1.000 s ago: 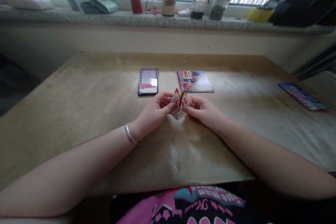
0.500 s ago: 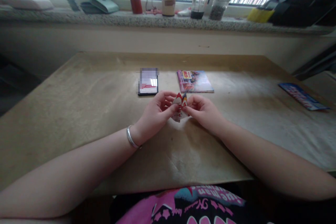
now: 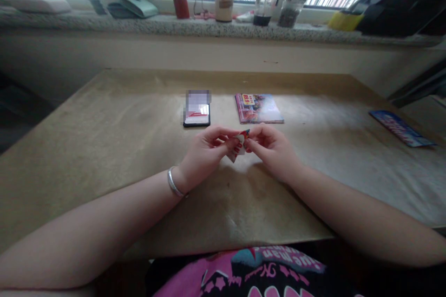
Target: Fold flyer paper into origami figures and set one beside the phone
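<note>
– Where is the folded paper (image 3: 233, 154)?
– Between the two hands, held up just above the table (image 3: 223, 213), near its front edge. It is small and white with red print, and a coloured tip points up.
– What are the fingers doing?
– The left hand (image 3: 206, 149) pinches it, thumb on the near face and fingers curled behind. The right hand (image 3: 273, 151) grips its other side between thumb and bent forefinger; I cannot tell exactly how the hidden fingertips sit.
– Anything on the wrists?
– A silver bracelet (image 3: 173, 182) on the left one.
– And beyond the hands?
– A smartphone (image 3: 200, 120) lies flat, with a glossy pink-and-blue leaflet (image 3: 265, 108) to its right. A blue printed packet (image 3: 400, 128) lies well apart, far right.
</note>
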A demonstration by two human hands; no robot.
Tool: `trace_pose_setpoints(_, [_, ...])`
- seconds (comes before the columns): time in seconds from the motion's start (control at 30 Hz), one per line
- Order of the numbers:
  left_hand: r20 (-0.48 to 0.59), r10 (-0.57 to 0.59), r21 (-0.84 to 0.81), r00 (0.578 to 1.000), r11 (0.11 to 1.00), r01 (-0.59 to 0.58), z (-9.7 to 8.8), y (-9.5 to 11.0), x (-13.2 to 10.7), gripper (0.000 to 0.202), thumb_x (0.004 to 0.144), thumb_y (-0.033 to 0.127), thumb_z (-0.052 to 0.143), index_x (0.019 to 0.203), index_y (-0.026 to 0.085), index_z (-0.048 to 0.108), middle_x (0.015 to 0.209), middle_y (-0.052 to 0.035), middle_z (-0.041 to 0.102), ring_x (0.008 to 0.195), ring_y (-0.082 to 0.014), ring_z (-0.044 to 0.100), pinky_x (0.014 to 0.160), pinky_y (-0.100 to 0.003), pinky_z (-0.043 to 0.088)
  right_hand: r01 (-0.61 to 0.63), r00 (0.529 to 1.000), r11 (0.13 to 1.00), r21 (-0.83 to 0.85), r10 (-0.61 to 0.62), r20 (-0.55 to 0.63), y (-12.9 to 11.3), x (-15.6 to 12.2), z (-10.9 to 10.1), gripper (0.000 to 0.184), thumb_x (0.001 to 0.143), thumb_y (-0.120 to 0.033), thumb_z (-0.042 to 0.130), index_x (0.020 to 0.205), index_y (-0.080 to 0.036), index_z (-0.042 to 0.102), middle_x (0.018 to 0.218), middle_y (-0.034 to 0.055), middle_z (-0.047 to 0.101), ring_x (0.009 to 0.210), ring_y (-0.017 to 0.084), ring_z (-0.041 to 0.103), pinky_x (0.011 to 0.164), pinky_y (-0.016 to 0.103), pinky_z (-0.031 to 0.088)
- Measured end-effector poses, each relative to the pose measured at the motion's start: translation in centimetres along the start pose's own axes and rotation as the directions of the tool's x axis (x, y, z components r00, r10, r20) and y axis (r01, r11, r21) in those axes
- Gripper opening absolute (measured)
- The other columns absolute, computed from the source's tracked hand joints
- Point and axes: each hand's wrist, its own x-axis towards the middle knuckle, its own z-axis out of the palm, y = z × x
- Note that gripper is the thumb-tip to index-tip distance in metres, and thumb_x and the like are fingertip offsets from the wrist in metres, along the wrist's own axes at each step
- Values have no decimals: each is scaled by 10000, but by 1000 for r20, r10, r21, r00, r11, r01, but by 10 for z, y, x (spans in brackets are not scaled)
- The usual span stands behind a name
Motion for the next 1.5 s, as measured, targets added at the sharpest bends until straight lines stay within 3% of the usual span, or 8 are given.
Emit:
trace_pose_setpoints(0.07, [14,22,38,1000,999,-22,1,1,-1,206,810,283,704,975,163,674,794,-17,690,673,-117,673,612,-224,588,-4,1000,1000,-6,4,-3,0,0,0,236,757,-401,707,780,-204,580,705,-16,631,637,116,592,603,273,480])
trace_pose_setpoints(0.23, [-72,97,147,993,985,-86,2,3,-2,222,765,246,747,951,172,651,801,-1,671,664,-101,657,614,-206,575,6,1000,999,-31,-7,-13,-1,0,2,210,768,-375,700,784,-201,583,729,-5,646,651,119,601,597,269,477])
trace_pose_setpoints(0.5, [-47,51,76,998,996,-48,2,4,-4,171,796,292,717,870,161,636,777,-11,665,636,-124,661,558,-237,575,42,999,999,-16,-42,5,-3,-4,1,206,800,-377,679,895,-222,582,717,-18,649,634,115,615,583,263,494])
trace_pose_setpoints(0.77, [4,82,147,997,986,-82,1,2,-3,174,809,310,699,878,156,657,812,-29,647,690,-127,652,649,-263,563,89,996,994,-71,-91,-25,0,-4,2,195,789,-375,695,799,-206,600,724,-5,643,640,123,622,592,276,515])
trace_pose_setpoints(0.97, [-71,152,315,986,941,-122,0,0,-3,162,771,282,736,849,176,641,810,-8,676,763,-124,632,745,-260,519,98,994,992,-78,-102,-40,0,-3,2,169,798,-361,685,811,-206,619,759,4,663,693,128,636,591,256,526])
trace_pose_setpoints(1.33, [14,136,422,991,897,-129,-2,8,-1,169,820,327,677,777,166,650,753,-18,673,713,-123,602,700,-244,471,88,996,993,-83,-88,2,-4,-3,4,169,798,-349,674,764,-205,591,731,-4,633,651,117,622,597,259,544])
trace_pose_setpoints(1.5, [101,268,475,958,833,-283,-2,9,-3,57,846,225,613,818,177,625,778,-14,648,731,-119,585,693,-237,472,108,994,982,-155,-103,43,-9,-5,3,113,805,-291,641,778,-200,581,759,0,600,676,118,617,591,251,539])
